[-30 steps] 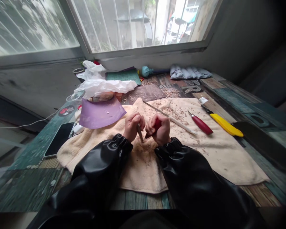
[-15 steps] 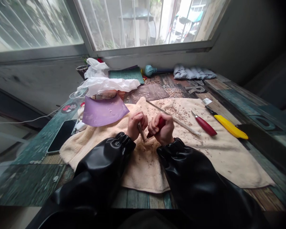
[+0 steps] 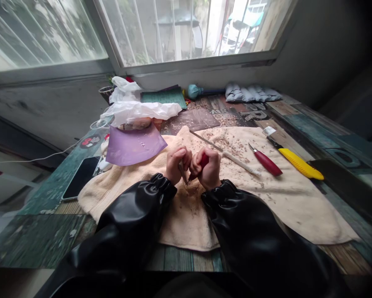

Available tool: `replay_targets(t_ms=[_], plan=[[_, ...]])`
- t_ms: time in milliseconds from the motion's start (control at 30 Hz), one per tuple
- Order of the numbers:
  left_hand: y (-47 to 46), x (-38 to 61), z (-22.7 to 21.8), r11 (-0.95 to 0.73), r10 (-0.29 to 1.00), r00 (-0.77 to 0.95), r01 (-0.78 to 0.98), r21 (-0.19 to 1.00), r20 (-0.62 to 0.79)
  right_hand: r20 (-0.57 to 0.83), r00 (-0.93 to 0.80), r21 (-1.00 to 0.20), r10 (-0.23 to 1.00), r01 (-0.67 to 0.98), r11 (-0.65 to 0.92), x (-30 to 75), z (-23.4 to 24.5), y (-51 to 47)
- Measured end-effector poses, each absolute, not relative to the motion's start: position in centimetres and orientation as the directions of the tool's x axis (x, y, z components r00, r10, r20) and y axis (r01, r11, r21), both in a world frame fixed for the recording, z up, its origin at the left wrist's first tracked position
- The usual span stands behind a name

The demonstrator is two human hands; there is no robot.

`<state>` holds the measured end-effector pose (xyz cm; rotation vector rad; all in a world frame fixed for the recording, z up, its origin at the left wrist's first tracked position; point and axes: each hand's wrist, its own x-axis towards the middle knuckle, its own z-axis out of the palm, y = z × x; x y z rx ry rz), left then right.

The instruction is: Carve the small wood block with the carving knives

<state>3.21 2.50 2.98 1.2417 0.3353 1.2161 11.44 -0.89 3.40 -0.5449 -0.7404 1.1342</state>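
Note:
My left hand (image 3: 173, 165) is closed around a small, narrow piece of wood (image 3: 183, 173), its lower end pointing down at the towel. Pressed close beside it, my right hand (image 3: 210, 171) grips a red-handled carving knife (image 3: 204, 160). The knife's tip end lies by the wood's lower end; its blade is mostly hidden by my fingers. Beneath both hands spreads a beige towel (image 3: 192, 231) sprinkled with wood shavings. To the right on the towel rest a thin file with a pale handle (image 3: 242, 162) and another red-handled knife (image 3: 267, 162).
A yellow-handled cutter (image 3: 300, 164) lies at the towel's right edge. Left are a purple sheet (image 3: 133, 145) and a phone (image 3: 81, 178). Behind stand a white plastic bag (image 3: 151, 109), a green mat (image 3: 165, 98) and a grey padded bundle (image 3: 251, 94), below the window.
My right hand has shifted slightly left with the knife, closer to my left hand. The left hand and the wood have barely moved.

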Motion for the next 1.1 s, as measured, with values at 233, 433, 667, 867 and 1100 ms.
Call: replay_targets(t_ms=[233, 433, 667, 867, 1100], plan=[[2.4, 3.3, 3.0, -0.146, 0.83, 0.386, -0.547, 0.824, 0.403, 0.244, 0.246, -0.732, 0.938, -0.587, 0.345, 11.2, 3.2, -1.1], [2.5, 3.2, 2.9, -0.136, 0.827, 0.392, -0.554, 0.821, 0.402, 0.253, 0.313, -0.78, 0.916, -0.494, 0.384, 10.8, 3.0, -1.3], [2.5, 3.4, 2.9, -0.124, 0.812, 0.413, -0.567, 0.814, 0.412, 0.177, 0.369, -0.802, 0.912, -0.483, 0.352, 10.3, 2.6, -1.7], [2.9, 3.5, 3.0, -0.114, 0.8, 0.452, -0.532, 0.839, 0.395, 0.128, 0.337, -0.769, 0.933, -0.56, 0.308, 10.5, 1.7, -1.2], [3.3, 3.1, 3.1, -0.094, 0.796, 0.465, -0.536, 0.839, 0.387, 0.186, 0.182, -0.723, 0.965, -0.64, 0.26, 11.6, 3.0, -1.3]])
